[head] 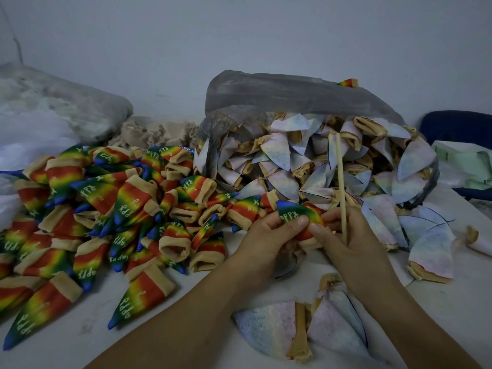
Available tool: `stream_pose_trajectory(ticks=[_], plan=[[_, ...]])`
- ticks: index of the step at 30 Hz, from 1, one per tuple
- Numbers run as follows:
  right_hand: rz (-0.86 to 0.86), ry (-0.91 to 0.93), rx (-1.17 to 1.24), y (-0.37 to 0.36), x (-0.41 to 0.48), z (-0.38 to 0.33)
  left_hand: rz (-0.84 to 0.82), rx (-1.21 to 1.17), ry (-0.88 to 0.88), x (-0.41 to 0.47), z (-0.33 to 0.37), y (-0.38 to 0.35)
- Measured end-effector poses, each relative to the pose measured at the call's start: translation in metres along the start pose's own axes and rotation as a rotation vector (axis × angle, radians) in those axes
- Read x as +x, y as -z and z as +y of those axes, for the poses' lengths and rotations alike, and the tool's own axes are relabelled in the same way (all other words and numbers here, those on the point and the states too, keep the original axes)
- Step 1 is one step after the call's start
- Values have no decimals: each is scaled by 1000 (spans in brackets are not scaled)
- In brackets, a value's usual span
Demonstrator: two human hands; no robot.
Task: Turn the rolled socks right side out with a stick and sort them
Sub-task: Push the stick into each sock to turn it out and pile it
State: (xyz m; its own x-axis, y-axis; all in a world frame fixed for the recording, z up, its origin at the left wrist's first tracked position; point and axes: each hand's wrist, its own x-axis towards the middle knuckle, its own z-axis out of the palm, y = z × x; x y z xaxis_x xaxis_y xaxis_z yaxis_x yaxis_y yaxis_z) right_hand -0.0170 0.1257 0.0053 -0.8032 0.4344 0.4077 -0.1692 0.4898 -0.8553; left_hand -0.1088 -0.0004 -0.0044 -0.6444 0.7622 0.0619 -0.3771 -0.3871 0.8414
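Observation:
A rainbow sock [298, 213] with white lettering and a blue tip is held between both hands above the table. My left hand [269, 235] pinches it with thumb on top. My right hand [346, 235] holds the sock's other end and also grips a thin wooden stick [340, 182] that stands upright. A big pile of rainbow socks [106, 209] turned right side out covers the left of the table. Pale inside-out socks [319, 161] spill from a grey plastic bag [279, 94] behind my hands.
A few pale inside-out socks [300, 326] lie near the front edge, others [431, 251] to the right. A clear bag of white stuff [53, 102] sits at far left, beige fabric [154, 131] behind the pile, a dark blue chair [458, 123] and green packaging [466, 166] at far right.

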Motion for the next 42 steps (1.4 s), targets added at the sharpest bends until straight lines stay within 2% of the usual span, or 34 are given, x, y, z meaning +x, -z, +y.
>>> stream_pose_trajectory(ticks=[6, 16, 22, 27, 31, 36, 39, 42], plan=[[-61, 79, -15, 5, -6, 1, 98, -88, -13, 3, 4, 8], [-37, 14, -52, -1, -3, 6, 52, 21, -34, 3, -3, 5], [-34, 56, -189, -1, -3, 5, 4, 90, -35, 3, -9, 4], [-47, 123, -238, -2, -5, 0, -16, 33, -48, 2, -8, 3], [-79, 133, -347, 8, -6, 5, 108, -162, -41, 9, 0, 12], [-110, 178, -612, 23, -5, 12, 391, -270, -122, 20, 14, 32], [-110, 190, -733, 22, -4, 13, 407, -301, -112, 20, 13, 35], [-83, 194, -745, 19, -3, 14, 354, -275, -120, 19, 12, 32]])
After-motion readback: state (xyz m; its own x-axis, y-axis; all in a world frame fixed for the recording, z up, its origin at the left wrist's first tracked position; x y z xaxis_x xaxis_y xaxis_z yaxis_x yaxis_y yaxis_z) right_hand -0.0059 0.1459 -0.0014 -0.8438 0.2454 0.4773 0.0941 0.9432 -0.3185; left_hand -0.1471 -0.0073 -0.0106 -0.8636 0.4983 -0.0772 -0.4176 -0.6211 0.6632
